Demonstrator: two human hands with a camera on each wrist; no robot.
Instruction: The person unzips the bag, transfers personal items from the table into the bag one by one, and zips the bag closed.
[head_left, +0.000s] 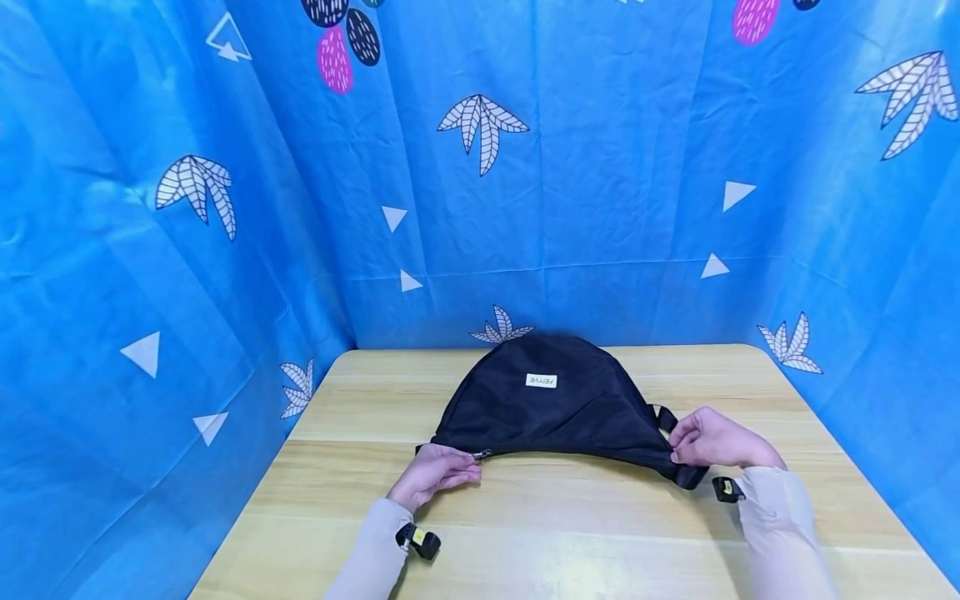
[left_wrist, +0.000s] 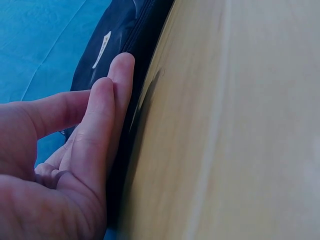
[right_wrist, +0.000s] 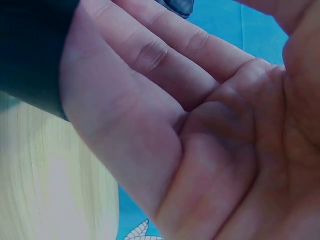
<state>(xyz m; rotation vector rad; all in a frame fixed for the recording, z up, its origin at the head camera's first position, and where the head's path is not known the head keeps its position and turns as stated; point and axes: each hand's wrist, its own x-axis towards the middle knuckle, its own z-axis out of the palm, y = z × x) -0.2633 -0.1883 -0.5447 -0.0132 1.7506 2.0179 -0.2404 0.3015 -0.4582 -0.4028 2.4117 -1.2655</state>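
Observation:
A black fabric bag (head_left: pixel 562 417) lies on the table, its curved side away from me and its zippered edge toward me. A small white label (head_left: pixel 541 381) on it reads upside down. My left hand (head_left: pixel 438 472) grips the bag's near left corner, beside a metal zipper pull (head_left: pixel 482 455). In the left wrist view, two fingers (left_wrist: pixel 90 145) of it stretch along the zippered edge. My right hand (head_left: pixel 716 439) pinches the bag's right end between thumb and fingers, near a black strap (head_left: pixel 666 418). The right wrist view shows mostly palm, with the pinched part hidden.
The light wooden table (head_left: pixel 570 542) has rounded far corners. A blue patterned curtain (head_left: pixel 600 208) hangs close behind it and along both sides. Each wrist carries a small black camera, one on the left cuff (head_left: pixel 418 542) and one on the right cuff (head_left: pixel 727 489).

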